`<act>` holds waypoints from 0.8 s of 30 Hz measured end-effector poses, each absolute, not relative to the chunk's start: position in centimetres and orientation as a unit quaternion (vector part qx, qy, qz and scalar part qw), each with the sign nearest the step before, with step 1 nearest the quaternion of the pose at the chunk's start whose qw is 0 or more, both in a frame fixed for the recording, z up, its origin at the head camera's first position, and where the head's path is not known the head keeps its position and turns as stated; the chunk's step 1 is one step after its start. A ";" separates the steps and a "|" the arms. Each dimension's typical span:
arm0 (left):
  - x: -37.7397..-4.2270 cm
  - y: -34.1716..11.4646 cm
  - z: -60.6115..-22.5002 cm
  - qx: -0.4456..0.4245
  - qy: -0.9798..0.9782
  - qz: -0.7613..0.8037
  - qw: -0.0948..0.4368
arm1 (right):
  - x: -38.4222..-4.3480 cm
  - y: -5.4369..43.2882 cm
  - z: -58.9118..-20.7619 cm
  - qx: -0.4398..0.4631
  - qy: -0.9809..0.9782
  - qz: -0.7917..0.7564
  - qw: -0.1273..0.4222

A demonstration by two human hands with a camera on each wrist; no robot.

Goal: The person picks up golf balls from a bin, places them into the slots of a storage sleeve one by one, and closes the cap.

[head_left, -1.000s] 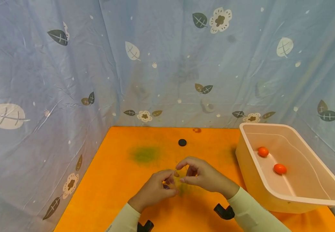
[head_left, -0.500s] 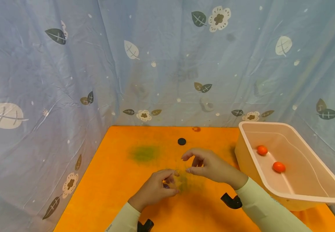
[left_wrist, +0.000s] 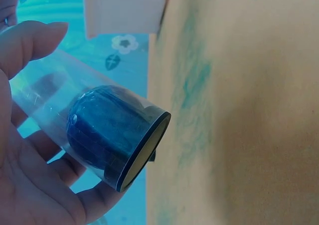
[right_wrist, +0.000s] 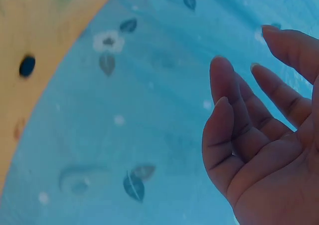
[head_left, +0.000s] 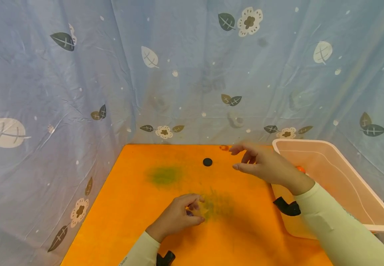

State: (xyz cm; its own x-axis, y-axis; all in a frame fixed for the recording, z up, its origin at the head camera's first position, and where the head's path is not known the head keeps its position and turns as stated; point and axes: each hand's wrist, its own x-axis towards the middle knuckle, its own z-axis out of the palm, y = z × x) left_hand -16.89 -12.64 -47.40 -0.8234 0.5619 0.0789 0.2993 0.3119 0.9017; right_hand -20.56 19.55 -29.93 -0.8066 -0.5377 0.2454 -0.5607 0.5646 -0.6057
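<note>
My left hand (head_left: 177, 216) is held low over the orange table, its fingers and thumb curled round a clear, see-through tube (left_wrist: 56, 88). Inside that tube, near its dark-rimmed end, sits a rounded dark blue object (left_wrist: 99, 122) whose kind I cannot tell. From above, the tube hardly shows and only a purple patch appears between the fingers. My right hand (head_left: 263, 164) hovers beside the pink bin's left wall with fingers loosely bent and apart; nothing lies between them in the right wrist view. A flat black disc (head_left: 207, 162) rests on the table behind both hands.
The pink bin (head_left: 291, 231) stands at the right. One orange-red round item (head_left: 300, 169) shows inside it; my right arm covers part of the bin. A blue patterned curtain (head_left: 185, 92) rises behind the table and along its sides. Green stains mark the tabletop (head_left: 165, 175).
My right hand has drawn away from the left hand, moving right and back toward the bin. Its forearm now hides the second orange-red item. The left hand has stayed nearly still.
</note>
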 end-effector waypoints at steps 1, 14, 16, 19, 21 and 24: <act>-16.9 -12.7 -47.4 0.268 0.801 0.520 0.126 | -20.8 20.0 -29.5 0.303 -0.889 0.342 0.019; -17.0 -13.0 -47.5 0.267 0.810 0.509 0.122 | -27.1 27.6 -26.8 0.226 -0.952 0.205 0.020; -17.0 -13.1 -47.5 0.268 0.812 0.504 0.119 | -28.1 28.9 -27.0 0.220 -0.958 0.183 0.018; -17.0 -13.1 -47.6 0.267 0.813 0.504 0.119 | -29.4 30.9 -27.9 0.210 -0.967 0.146 0.009; -17.0 -13.1 -47.6 0.265 0.812 0.505 0.124 | -30.0 32.2 -28.8 0.206 -0.972 0.114 -0.004; -17.0 -13.1 -47.7 0.260 0.810 0.509 0.132 | -30.6 34.1 -30.3 0.195 -0.978 0.070 -0.034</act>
State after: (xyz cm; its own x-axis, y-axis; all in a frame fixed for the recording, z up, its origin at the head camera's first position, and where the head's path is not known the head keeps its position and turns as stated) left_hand -16.97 -13.12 -47.66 -0.8306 0.5546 0.0508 0.2863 0.3471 0.8931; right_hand -30.59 34.09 -30.31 -0.9216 -0.3861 -0.0395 -0.3765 0.9142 -0.1502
